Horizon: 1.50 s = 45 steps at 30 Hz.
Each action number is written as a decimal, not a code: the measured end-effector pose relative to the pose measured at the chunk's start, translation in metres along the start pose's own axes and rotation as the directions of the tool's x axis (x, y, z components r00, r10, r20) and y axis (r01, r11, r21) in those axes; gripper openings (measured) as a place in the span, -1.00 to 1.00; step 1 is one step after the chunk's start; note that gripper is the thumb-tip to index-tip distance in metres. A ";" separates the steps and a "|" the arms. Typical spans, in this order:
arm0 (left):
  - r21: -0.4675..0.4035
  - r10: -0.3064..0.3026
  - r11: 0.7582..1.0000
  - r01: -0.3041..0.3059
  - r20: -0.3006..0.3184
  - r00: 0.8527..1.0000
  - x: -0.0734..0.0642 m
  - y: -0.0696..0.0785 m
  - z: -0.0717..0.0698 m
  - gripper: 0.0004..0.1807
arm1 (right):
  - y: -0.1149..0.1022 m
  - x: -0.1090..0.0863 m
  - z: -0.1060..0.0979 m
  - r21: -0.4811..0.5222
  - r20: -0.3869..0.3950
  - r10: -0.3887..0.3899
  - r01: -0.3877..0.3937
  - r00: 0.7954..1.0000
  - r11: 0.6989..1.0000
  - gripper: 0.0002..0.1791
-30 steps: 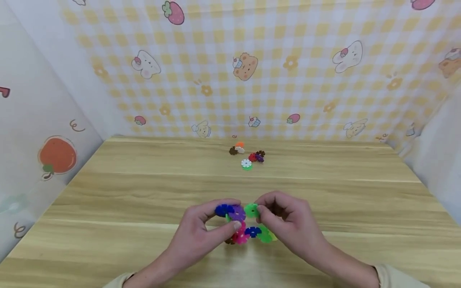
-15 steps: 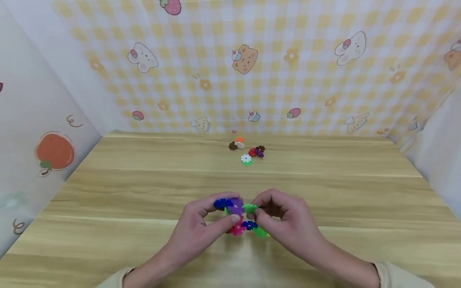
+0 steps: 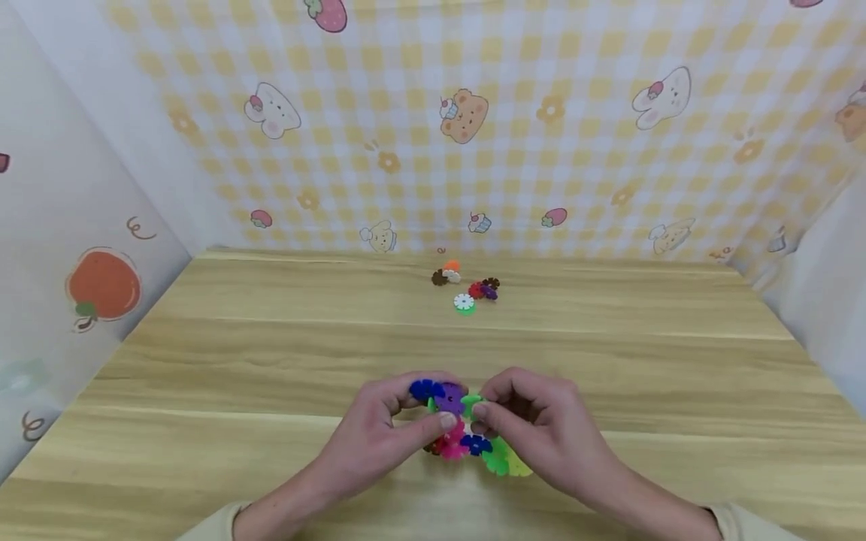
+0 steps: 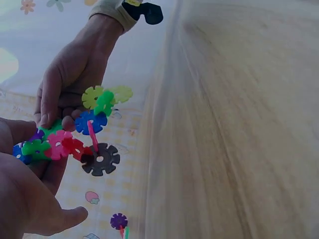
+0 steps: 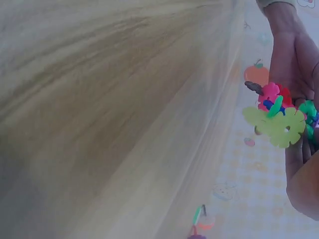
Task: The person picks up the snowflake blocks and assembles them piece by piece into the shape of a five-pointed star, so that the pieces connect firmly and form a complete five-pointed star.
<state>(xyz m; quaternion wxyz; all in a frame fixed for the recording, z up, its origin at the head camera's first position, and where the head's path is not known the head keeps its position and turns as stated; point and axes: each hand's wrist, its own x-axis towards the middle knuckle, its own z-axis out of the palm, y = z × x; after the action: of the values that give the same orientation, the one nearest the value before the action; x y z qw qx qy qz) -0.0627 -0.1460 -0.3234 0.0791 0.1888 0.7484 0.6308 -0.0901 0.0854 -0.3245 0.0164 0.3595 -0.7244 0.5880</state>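
My left hand (image 3: 389, 428) pinches a cluster of interlocked plastic snowflake discs, thumb over the purple disc (image 3: 449, 398) with a dark blue disc (image 3: 426, 390) joined at its left. From the cluster hang pink (image 3: 455, 445), blue (image 3: 476, 445), green (image 3: 497, 457) and yellow (image 3: 519, 463) discs. My right hand (image 3: 541, 421) pinches a green disc (image 3: 471, 406) at the purple disc's right edge, its far part hidden by the thumb. In the left wrist view a dark brown disc (image 4: 101, 160) sticks out from the cluster's end beside a red one (image 4: 75, 148).
Further back on the wooden table (image 3: 271, 361) lie loose groups of discs: a white one (image 3: 464, 302) over green, red (image 3: 476, 290) with purple and brown, and brown (image 3: 440, 277) with white and orange. A yellow checked cloth (image 3: 406, 150) hangs behind.
The right hand has brought the green disc leftward against the purple disc, turning it from face-on to nearly edge-on. The left hand keeps its hold on the cluster.
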 end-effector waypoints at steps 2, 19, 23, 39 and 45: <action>-0.034 -0.028 0.999 0.029 0.040 0.999 0.002 0.003 -0.003 -0.68 | -0.002 -0.001 0.000 0.005 -0.011 0.021 -0.021 1.000 1.000 -0.83; -0.077 -0.031 0.996 0.037 0.083 0.996 -0.001 0.004 -0.003 -0.71 | -0.007 -0.004 0.008 -0.041 -0.063 -0.026 0.023 0.998 0.999 -0.79; -0.006 -0.005 1.000 0.005 0.081 0.997 -0.001 0.005 -0.005 -0.73 | -0.007 -0.003 0.006 -0.019 -0.023 -0.026 0.026 0.999 0.999 -0.80; 0.099 -0.115 0.989 0.113 0.014 0.993 -0.001 0.007 -0.005 -0.75 | 0.005 0.012 -0.011 -0.049 0.066 0.283 -0.281 0.957 0.959 -0.92; 0.128 -0.165 0.979 0.160 0.025 0.986 -0.002 0.012 -0.004 -0.75 | 0.050 0.017 -0.038 -0.399 -0.057 0.443 -0.427 0.895 0.812 -0.73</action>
<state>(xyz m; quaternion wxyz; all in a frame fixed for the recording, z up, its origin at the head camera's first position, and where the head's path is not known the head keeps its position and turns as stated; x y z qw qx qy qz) -0.0597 -0.1489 -0.3110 0.1318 0.1428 0.7980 0.5705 -0.1446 0.1119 -0.3469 -0.0591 0.1844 -0.8922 0.4079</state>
